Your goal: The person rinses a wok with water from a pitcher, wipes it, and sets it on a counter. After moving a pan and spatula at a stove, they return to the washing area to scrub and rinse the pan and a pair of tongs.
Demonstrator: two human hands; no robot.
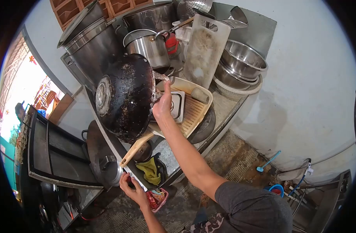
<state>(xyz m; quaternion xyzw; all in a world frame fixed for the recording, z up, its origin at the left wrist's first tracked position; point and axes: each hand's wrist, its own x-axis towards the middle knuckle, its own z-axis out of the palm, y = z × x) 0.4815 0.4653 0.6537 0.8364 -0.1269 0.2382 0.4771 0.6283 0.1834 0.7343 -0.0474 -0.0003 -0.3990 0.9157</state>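
Observation:
My right hand (162, 103) is closed around one loop handle of a large, blackened wok (127, 97). The wok is tilted on its side above the counter, its scorched underside and round base ring facing left. Below it, my left hand (134, 190) is by the counter's front edge, fingers bent and apart, with no held thing visible. Close to that hand is the end of a wooden handle (135, 149). Under the wok and my right wrist lie a cream ribbed tray (195, 120) and a square metal lid (178, 106).
Steel pots (147, 46) and a tall stockpot (94, 50) stand at the back. A worn cutting board (205, 50) leans beside stacked steel bowls (244, 58). A yellow-green cloth (149, 172) hangs near the front edge. A pink basket (159, 199) sits below. At left is a dark framed panel (59, 145).

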